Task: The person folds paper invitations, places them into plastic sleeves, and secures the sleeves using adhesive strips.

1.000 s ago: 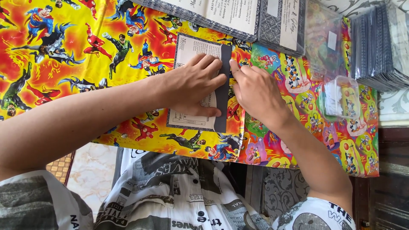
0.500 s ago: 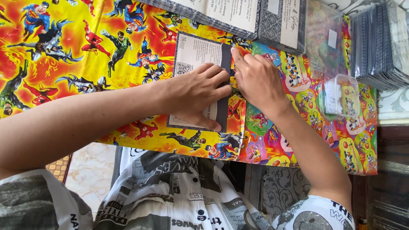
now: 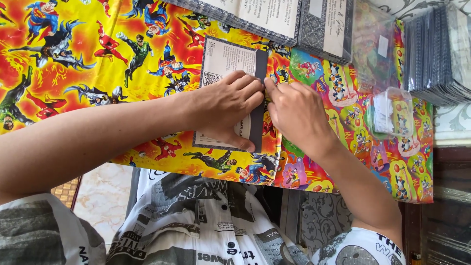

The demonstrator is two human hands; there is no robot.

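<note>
A dark grey card (image 3: 223,64) with a cream printed panel lies on the bright comic-print table cover (image 3: 73,54). My left hand (image 3: 225,108) lies flat on the card, palm down, fingers spread toward its right edge. My right hand (image 3: 294,113) sits just right of the card, fingertips pinched at the card's dark right edge where the two hands meet. What the fingertips grip is hidden between the hands.
A row of similar grey cards (image 3: 274,17) lies overlapped at the back. Clear plastic sleeves (image 3: 375,46) and a small clear packet (image 3: 392,113) lie to the right. A tall stack of dark cards (image 3: 436,49) stands at the far right. The table's near edge (image 3: 196,172) runs above my lap.
Both hands have shifted slightly up along the card's right edge; the card itself stays in place under my left hand.
</note>
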